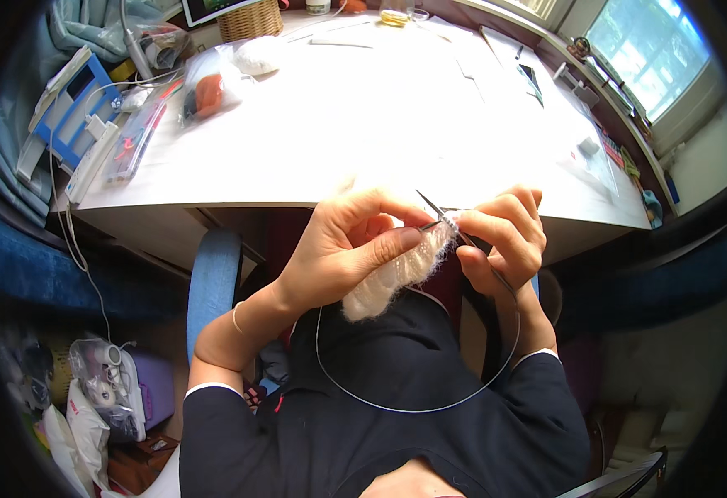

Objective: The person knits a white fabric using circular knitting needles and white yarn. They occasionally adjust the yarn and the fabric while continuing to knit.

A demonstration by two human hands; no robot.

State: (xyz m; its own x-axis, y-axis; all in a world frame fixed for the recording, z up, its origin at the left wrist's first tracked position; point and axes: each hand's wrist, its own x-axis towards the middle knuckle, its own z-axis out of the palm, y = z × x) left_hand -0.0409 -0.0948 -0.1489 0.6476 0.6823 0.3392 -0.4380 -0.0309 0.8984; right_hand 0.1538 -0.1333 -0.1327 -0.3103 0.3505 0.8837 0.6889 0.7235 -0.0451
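Just off the table's front edge, my left hand [363,239] grips one tip of a circular knitting needle between thumb and forefinger. A narrow strip of fuzzy cream knitting [394,277] hangs from the needles below that hand. My right hand [506,239] holds the other metal needle tip [428,202], which points up and to the left through the white stitches. The needle's thin cable [400,409] loops down in front of my dark shirt and joins both sides. The working yarn is too bright to trace.
The white table [338,143] spreads out ahead, strongly overexposed. At its left are a plastic bag with orange and white yarn [211,87], a clear plastic case [136,140] and a power strip [93,162]. A wicker basket [251,22] stands at the back; a phone [531,84] lies far right.
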